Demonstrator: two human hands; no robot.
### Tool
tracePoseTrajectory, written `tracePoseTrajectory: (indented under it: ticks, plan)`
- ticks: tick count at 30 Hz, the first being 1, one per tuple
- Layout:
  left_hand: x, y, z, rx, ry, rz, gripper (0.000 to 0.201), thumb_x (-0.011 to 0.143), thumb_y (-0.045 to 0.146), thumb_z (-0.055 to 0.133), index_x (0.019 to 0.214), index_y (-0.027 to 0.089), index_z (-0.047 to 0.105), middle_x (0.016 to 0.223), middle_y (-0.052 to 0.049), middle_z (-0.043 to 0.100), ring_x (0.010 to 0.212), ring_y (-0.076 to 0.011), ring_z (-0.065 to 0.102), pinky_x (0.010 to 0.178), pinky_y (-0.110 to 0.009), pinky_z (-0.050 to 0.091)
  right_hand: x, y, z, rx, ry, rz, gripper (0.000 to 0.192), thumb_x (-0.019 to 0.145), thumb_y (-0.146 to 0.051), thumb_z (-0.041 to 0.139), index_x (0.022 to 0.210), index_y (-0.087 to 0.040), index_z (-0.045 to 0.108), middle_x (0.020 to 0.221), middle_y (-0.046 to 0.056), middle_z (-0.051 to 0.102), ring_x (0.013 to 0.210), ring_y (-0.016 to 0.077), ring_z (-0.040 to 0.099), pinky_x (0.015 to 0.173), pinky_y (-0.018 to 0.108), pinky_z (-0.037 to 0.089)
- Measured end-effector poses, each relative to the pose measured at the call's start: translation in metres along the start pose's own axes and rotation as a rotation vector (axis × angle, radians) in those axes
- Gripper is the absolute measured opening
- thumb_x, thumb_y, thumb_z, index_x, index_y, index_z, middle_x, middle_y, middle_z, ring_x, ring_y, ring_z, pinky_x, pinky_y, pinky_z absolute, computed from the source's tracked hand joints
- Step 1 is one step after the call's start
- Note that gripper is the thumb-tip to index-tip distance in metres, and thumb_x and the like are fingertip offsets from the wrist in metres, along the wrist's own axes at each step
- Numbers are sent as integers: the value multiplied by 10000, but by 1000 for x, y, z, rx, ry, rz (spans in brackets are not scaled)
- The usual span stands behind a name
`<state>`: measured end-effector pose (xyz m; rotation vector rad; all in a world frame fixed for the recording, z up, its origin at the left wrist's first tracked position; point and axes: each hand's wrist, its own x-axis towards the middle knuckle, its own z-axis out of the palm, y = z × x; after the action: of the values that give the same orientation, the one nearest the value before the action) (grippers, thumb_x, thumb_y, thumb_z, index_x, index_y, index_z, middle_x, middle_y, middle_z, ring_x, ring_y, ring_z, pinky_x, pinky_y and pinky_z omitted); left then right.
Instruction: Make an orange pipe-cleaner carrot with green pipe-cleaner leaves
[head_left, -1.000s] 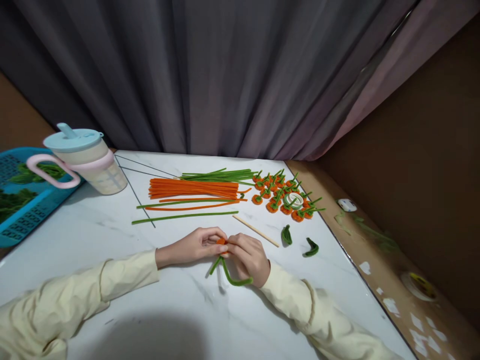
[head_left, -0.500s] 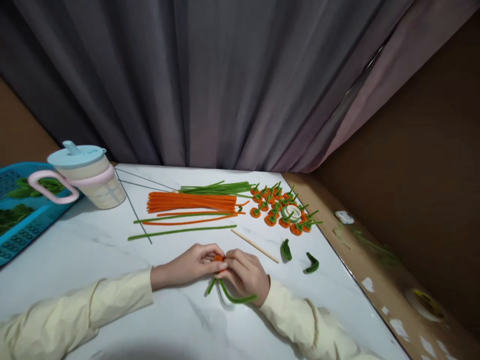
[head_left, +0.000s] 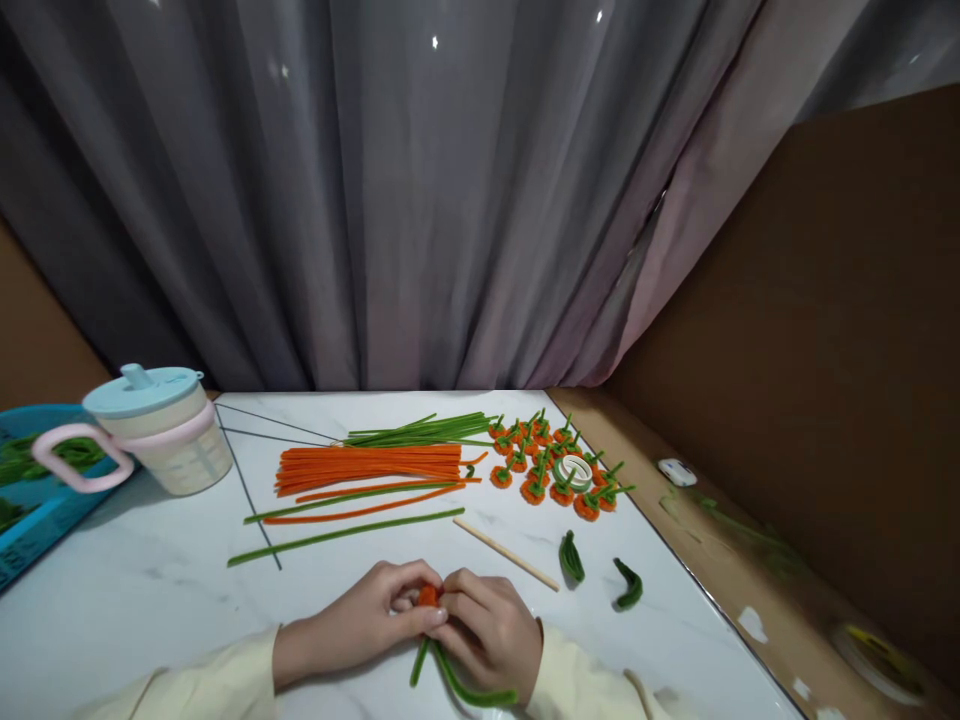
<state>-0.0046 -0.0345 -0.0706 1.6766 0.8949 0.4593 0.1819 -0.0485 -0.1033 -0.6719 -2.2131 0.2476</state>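
1. Since the earlier frames we have tilted our head up: the table edge, the supplies and both hands now sit lower in view, and more of the grey curtain (head_left: 420, 200) shows above; the hands keep the same pose on the same piece.
2. Our left hand (head_left: 360, 625) and right hand (head_left: 487, 635) meet fingertip to fingertip on the white marble table (head_left: 135, 590), near its front edge.
3. Fingers of both hands are pressed together, pinching a small orange pipe-cleaner coil (head_left: 428, 595) between them.
4. A green stem (head_left: 450, 680) trails from the coil towards us, bending under the right hand.
5. Just beyond the hands lie a wooden stick (head_left: 506, 553) and a long green pipe cleaner (head_left: 345, 535).
6. Farther back are a bundle of orange pipe cleaners (head_left: 367, 467) and a bundle of green ones (head_left: 424, 431).
7. To the right sits a cluster of finished orange coils with green stems (head_left: 551, 465), a tape roll (head_left: 574, 470) among them.
8. Two bent green pieces (head_left: 571, 556) rest to the right of the hands.
9. At the left stands a lidded cup (head_left: 161, 430) with a pink handle, beside a blue basket (head_left: 30, 500).
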Motion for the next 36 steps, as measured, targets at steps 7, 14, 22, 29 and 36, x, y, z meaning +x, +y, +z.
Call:
tracePoseTrajectory:
  ticks: [7, 14, 22, 29, 36]
  plan:
    - [0, 1, 0, 17, 3, 16, 251, 809, 381, 579, 896, 148, 610, 655, 40, 498, 588, -97, 374, 585, -200, 350, -1, 1, -2, -49, -32, 4, 230, 943, -315, 403, 849, -181, 563, 729, 41, 610, 589, 133, 563, 524, 241, 424]
    - [0, 0, 0, 19, -1, 19, 227, 785, 346, 597, 899, 149, 607, 679, 32, 526, 595, -98, 394, 585, -200, 356, 0, 0, -1, -142, -40, -24, 353, 970, -356, 298, 777, -181, 536, 582, 9, 565, 469, 126, 503, 446, 251, 344]
    - [1, 2, 1, 32, 18, 5, 192, 753, 296, 598, 882, 155, 610, 722, 21, 568, 631, -101, 416, 619, -192, 381, 1, 5, 8, -242, 69, -69, 455, 986, -397, 234, 701, -183, 517, 451, -30, 565, 321, 80, 474, 371, 229, 275]
    - [0, 5, 1, 28, 21, -2, 214, 750, 308, 593, 878, 137, 607, 717, 16, 558, 630, -101, 422, 611, -193, 374, 2, 6, 9, -257, 53, -87, 468, 988, -400, 212, 710, -179, 517, 456, -29, 577, 315, 74, 476, 368, 224, 262]
    - [0, 2, 2, 48, 1, 0, 201, 780, 314, 580, 870, 137, 613, 723, 12, 578, 642, -106, 456, 608, -192, 372, -1, 6, 8, -265, 17, -84, 423, 984, -392, 218, 759, -184, 508, 501, -29, 590, 357, 81, 494, 394, 240, 260]
